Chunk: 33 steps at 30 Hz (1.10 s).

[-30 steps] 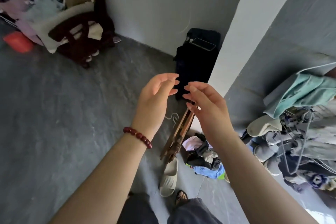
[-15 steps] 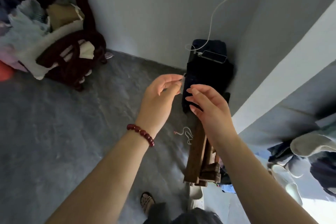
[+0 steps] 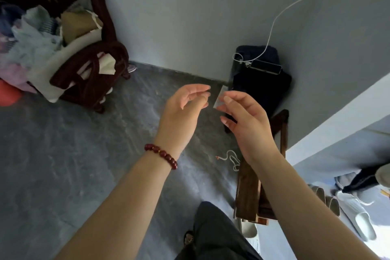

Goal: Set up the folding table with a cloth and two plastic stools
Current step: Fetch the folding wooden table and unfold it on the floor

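A folded brown wooden table [image 3: 247, 192] stands on edge against the wall corner, just under my right forearm. My left hand [image 3: 183, 110], with a red bead bracelet on the wrist, and my right hand [image 3: 247, 120] are raised in front of me, fingertips nearly meeting, fingers loosely curled and apart. Neither hand touches the table, and I see nothing held in them. At the far left edge a red plastic thing [image 3: 8, 95] shows only in part. No cloth for the table can be told apart from the piled clothes.
A black draped object [image 3: 261, 88] stands in the corner with a phone [image 3: 266, 67] on it, charging by a white cable [image 3: 274, 21]. A dark wooden chair [image 3: 95, 82] heaped with clothes stands at the left. A white cord [image 3: 232, 160] lies on the floor, slippers [image 3: 358, 219] at the right.
My view has swung left and moved closer to the corner, so the folded table and black object look nearer. Both hands stay raised together, fingers slightly more spread.
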Tool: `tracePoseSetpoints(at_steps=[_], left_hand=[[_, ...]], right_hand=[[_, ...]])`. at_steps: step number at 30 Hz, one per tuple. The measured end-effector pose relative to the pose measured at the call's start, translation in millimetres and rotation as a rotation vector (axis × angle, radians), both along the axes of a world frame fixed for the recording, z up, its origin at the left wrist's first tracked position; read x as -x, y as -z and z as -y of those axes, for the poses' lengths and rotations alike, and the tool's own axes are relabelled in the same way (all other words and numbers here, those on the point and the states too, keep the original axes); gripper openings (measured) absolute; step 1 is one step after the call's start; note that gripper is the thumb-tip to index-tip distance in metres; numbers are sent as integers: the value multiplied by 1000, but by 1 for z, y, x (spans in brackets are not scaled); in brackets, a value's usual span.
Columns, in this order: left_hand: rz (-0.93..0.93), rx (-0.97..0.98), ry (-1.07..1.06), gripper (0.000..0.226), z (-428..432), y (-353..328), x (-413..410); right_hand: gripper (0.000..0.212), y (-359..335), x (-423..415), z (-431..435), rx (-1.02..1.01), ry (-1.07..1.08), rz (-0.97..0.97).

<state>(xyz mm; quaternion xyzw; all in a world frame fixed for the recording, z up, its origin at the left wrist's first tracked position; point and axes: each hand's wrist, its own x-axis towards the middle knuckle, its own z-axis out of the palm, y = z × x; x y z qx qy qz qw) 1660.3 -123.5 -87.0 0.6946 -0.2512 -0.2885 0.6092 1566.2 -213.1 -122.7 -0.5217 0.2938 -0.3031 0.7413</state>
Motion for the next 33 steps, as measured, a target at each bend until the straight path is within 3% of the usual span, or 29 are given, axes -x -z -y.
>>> tracePoseSetpoints(at_steps=[22, 33], left_hand=[[103, 24, 287, 21, 198, 1, -99], [41, 36, 666, 14, 281, 6, -109]], right_hand=[[14, -4, -82, 161, -7, 288, -1], [11, 1, -79, 203, -6, 615, -74]])
